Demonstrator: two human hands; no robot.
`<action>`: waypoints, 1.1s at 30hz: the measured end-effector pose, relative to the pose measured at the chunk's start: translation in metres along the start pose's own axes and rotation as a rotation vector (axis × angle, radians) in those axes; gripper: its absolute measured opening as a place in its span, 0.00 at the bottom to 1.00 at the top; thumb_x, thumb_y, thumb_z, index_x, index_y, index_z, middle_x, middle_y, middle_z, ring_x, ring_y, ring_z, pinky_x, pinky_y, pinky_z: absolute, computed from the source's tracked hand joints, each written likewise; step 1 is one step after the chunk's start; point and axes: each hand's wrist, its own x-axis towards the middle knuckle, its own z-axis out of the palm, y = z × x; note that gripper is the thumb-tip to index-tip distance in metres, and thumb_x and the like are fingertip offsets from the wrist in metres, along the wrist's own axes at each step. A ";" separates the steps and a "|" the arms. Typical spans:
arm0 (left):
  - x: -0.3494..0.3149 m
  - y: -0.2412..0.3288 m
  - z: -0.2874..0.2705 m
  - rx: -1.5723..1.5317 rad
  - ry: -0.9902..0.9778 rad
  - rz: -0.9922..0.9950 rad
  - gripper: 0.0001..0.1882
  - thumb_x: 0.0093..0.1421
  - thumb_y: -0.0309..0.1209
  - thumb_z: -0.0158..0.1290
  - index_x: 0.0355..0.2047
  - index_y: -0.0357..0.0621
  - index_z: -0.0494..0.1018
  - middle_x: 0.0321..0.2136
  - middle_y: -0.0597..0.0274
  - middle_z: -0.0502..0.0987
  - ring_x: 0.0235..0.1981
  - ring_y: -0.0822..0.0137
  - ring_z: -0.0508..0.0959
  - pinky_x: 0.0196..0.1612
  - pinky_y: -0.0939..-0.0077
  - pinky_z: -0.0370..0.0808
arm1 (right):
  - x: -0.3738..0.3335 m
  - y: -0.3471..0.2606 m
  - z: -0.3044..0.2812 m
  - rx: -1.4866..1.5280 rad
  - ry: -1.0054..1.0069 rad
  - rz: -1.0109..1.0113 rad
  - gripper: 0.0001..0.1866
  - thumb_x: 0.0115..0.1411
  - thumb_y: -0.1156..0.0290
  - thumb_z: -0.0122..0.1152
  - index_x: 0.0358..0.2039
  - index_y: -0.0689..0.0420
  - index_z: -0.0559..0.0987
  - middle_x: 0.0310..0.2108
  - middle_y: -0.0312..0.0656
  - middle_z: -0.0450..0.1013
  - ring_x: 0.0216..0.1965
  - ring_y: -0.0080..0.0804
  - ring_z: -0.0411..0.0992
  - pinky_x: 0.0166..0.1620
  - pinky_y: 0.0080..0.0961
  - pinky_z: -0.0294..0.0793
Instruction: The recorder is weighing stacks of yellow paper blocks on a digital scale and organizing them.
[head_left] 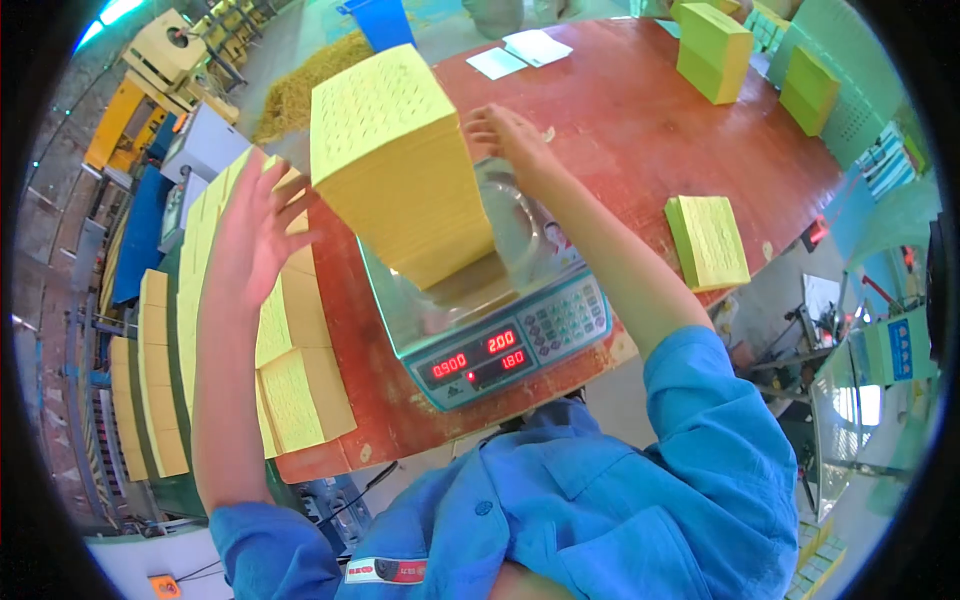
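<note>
A tall stack of yellow paper [400,190], its top sheet covered in rows of small pressed marks, stands on the clear pan of a digital scale [490,350] with lit red digits and a keypad. Left of the stack, my left hand [262,230] is open, fingers spread, with a small gap between it and the paper. My right hand [515,145] is open at the stack's right side, fingers apart and slightly bent. Whether its fingertips touch the paper I cannot tell. Neither hand holds anything.
The red tabletop [600,130] carries a small yellow paper block [708,240] on the right and a taller yellow block [714,55] farther back. White sheets [537,47] lie at the far edge. Rows of yellow paper blocks [300,395] line the left. Behind stands a blue bin [383,25].
</note>
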 end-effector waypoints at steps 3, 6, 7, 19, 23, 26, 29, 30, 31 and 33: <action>0.029 0.015 0.029 0.082 -0.040 -0.039 0.35 0.65 0.54 0.48 0.61 0.38 0.63 0.56 0.53 0.70 0.58 0.59 0.69 0.57 0.59 0.70 | 0.013 0.026 0.032 0.054 -0.243 0.132 0.24 0.68 0.51 0.44 0.47 0.59 0.77 0.41 0.40 0.76 0.42 0.29 0.72 0.44 0.28 0.70; 0.043 0.014 0.035 0.170 0.001 -0.176 0.29 0.63 0.49 0.53 0.56 0.41 0.68 0.50 0.58 0.75 0.51 0.65 0.75 0.52 0.67 0.73 | -0.001 0.038 0.037 -0.114 -0.367 0.064 0.28 0.67 0.49 0.43 0.43 0.63 0.78 0.40 0.42 0.77 0.43 0.33 0.72 0.47 0.31 0.70; 0.041 0.014 0.037 0.144 0.017 -0.234 0.28 0.62 0.46 0.54 0.55 0.41 0.69 0.48 0.59 0.77 0.47 0.67 0.77 0.50 0.70 0.74 | -0.007 0.035 0.034 -0.157 -0.343 0.054 0.28 0.67 0.48 0.42 0.42 0.63 0.78 0.39 0.44 0.77 0.42 0.34 0.73 0.48 0.30 0.70; -0.010 0.005 0.012 0.180 0.090 -0.379 0.24 0.62 0.40 0.54 0.53 0.35 0.71 0.45 0.56 0.79 0.42 0.68 0.80 0.47 0.75 0.77 | -0.165 -0.029 -0.051 -0.098 -0.168 0.087 0.16 0.65 0.62 0.53 0.44 0.63 0.77 0.36 0.44 0.77 0.43 0.31 0.74 0.48 0.28 0.72; 0.004 -0.007 -0.006 0.173 0.128 -0.287 0.24 0.64 0.41 0.51 0.54 0.36 0.71 0.46 0.55 0.78 0.46 0.66 0.79 0.49 0.71 0.76 | -0.217 0.012 -0.046 -0.049 -0.351 0.285 0.15 0.65 0.65 0.55 0.46 0.60 0.78 0.39 0.41 0.78 0.43 0.29 0.74 0.48 0.27 0.73; -0.009 -0.023 0.018 0.029 0.019 -0.208 0.26 0.65 0.43 0.49 0.56 0.36 0.69 0.48 0.53 0.77 0.46 0.63 0.79 0.49 0.71 0.77 | -0.226 0.037 -0.024 0.096 -0.338 0.379 0.16 0.67 0.62 0.53 0.46 0.60 0.78 0.42 0.39 0.77 0.45 0.25 0.73 0.49 0.24 0.73; -0.017 -0.027 0.012 0.058 -0.051 -0.221 0.27 0.65 0.46 0.48 0.56 0.38 0.69 0.47 0.53 0.78 0.44 0.63 0.80 0.48 0.71 0.78 | -0.242 0.035 -0.012 0.129 -0.335 0.631 0.16 0.66 0.60 0.54 0.45 0.59 0.77 0.41 0.38 0.76 0.43 0.25 0.73 0.47 0.24 0.73; -0.016 -0.028 0.000 0.071 -0.080 -0.232 0.27 0.66 0.47 0.46 0.56 0.39 0.69 0.47 0.56 0.78 0.44 0.65 0.80 0.46 0.70 0.79 | -0.251 0.042 -0.007 0.177 -0.276 0.659 0.17 0.66 0.59 0.54 0.46 0.58 0.77 0.41 0.38 0.76 0.42 0.24 0.73 0.46 0.23 0.73; -0.014 -0.029 0.001 0.076 -0.101 -0.237 0.26 0.67 0.48 0.44 0.57 0.41 0.68 0.47 0.59 0.78 0.44 0.66 0.80 0.45 0.70 0.80 | -0.252 0.044 -0.009 0.217 -0.227 0.687 0.17 0.66 0.57 0.55 0.46 0.57 0.76 0.41 0.37 0.75 0.41 0.24 0.73 0.44 0.23 0.73; -0.015 -0.030 0.010 0.050 -0.096 -0.233 0.26 0.67 0.48 0.44 0.57 0.41 0.68 0.46 0.59 0.78 0.43 0.66 0.80 0.44 0.70 0.80 | -0.247 0.044 -0.004 0.373 -0.171 0.711 0.18 0.66 0.56 0.55 0.47 0.57 0.75 0.42 0.37 0.74 0.40 0.23 0.73 0.42 0.22 0.73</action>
